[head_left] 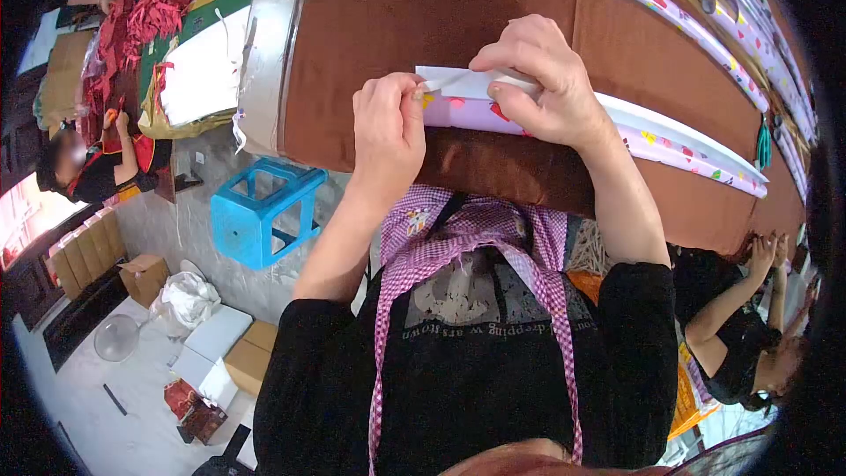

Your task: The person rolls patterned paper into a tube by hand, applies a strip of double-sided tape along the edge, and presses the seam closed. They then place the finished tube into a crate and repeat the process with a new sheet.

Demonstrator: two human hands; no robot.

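Note:
A lilac roll of wrapping paper (652, 148) with red and yellow shapes lies along the front edge of the brown-covered table, its white underside showing along the upper edge. A narrow whitish strip (451, 82) runs along that flap between my two hands. At the roll's left end, my left hand (386, 128) is closed, thumb and fingers pinching the strip's end. My right hand (548, 79) arches over the paper, thumb and index finger closed on the strip farther right.
More patterned rolls (656, 2) lie along the table's far side, near a teal bundle of ties (763, 146). A blue plastic stool (251, 216) stands at the left. One person (110, 154) is beyond it, another (731, 326) at the right. Cardboard boxes (251, 357) sit on the floor.

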